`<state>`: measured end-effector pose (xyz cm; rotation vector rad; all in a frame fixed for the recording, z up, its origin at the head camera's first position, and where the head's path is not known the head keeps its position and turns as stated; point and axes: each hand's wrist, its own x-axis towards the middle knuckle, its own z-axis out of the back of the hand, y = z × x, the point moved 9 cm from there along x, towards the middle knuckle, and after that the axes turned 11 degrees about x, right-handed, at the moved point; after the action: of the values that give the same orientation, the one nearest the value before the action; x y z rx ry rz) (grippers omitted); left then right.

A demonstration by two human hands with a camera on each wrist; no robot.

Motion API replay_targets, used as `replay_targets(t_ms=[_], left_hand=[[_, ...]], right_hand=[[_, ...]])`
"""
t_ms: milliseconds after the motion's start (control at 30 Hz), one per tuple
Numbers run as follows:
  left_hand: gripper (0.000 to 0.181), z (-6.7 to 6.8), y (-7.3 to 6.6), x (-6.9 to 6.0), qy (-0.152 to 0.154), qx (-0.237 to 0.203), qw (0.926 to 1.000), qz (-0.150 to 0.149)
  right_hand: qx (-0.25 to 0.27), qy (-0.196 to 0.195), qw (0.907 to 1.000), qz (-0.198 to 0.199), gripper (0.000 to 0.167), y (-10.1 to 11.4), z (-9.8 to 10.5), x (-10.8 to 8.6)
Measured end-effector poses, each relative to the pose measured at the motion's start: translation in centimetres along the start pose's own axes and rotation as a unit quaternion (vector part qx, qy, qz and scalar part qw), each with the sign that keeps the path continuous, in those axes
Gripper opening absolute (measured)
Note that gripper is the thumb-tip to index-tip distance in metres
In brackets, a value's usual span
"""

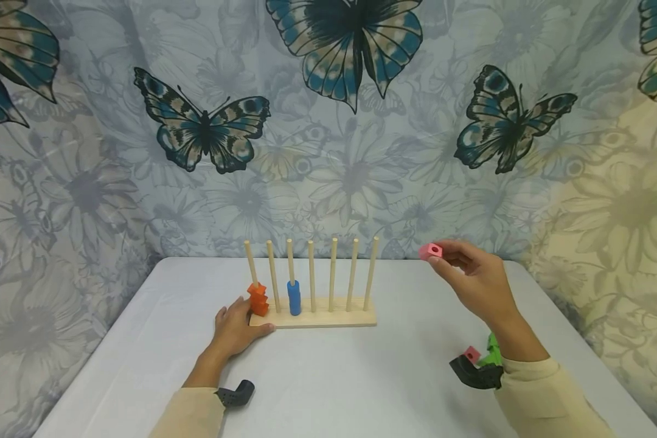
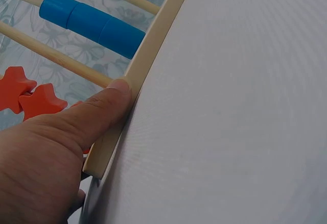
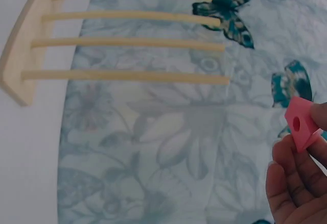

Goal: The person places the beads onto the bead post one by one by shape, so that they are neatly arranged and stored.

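Clearly, the head view alone takes in both hands at once. Right of centre in that frame, the right hand [image 1: 473,283] pinches a pink bead [image 1: 427,252] between thumb and fingers, held up in the air, well apart from the wooden peg stand [image 1: 328,320] near the middle. Left of centre, the left hand [image 1: 232,331] grips the stand's left end, thumb along the front edge of the base.

Orange star beads [image 1: 258,299] sit stacked on the leftmost peg, and blue beads [image 1: 294,298] on the third. Only the head view shows a second pink bead [image 1: 472,354] and some green pieces [image 1: 493,350] at the lower right, on the white worktop [image 1: 334,383] and partly hidden by the right wrist and its black strap.

At the left wrist, the blue stack can be read as three pieces, and the thumb tip presses the base; the held bead is out of that frame. At the right wrist, the bead appears at the right edge, angular, with a round hole facing the camera, while the blue stack is cut off at the upper left.
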<state>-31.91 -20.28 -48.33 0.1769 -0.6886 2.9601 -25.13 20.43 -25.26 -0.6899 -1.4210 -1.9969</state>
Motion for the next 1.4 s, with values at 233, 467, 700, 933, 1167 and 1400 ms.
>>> replay_targets(t_ms=[233, 467, 700, 933, 1167, 1400], left_hand=[[0.079, 0.1, -0.1, -0.1, -0.001, -0.001, 1.0000, 0.001], [0.081, 0.2, -0.1, -0.2, 0.000, -0.009, 0.9999, 0.008], [0.082, 0.0, 0.0, -0.2, 0.006, -0.012, 0.9998, 0.012], [0.082, 0.0, 0.1, 0.0, -0.002, -0.009, 0.9999, 0.008], [0.080, 0.0, 0.0, 0.0, 0.000, -0.008, 0.9999, 0.010], [0.080, 0.1, 0.1, -0.1, 0.001, -0.005, 0.9999, 0.011]], right_hand=[[0.068, 0.021, 0.9971, 0.028, 0.032, 0.9, -2.5, 1.9], [0.090, 0.040, 0.9947, 0.028, 0.028, 1.6, -5.7, 3.9], [0.105, 0.050, 0.9931, 0.020, 0.028, 1.0, -8.3, 5.5], [0.118, 0.049, 0.9918, -0.001, 0.027, -0.1, -10.0, 6.3], [0.119, 0.047, 0.9913, -0.030, 0.025, 0.6, -11.3, 6.8], [0.129, 0.047, 0.9890, -0.054, 0.023, 0.8, -12.7, 7.0]])
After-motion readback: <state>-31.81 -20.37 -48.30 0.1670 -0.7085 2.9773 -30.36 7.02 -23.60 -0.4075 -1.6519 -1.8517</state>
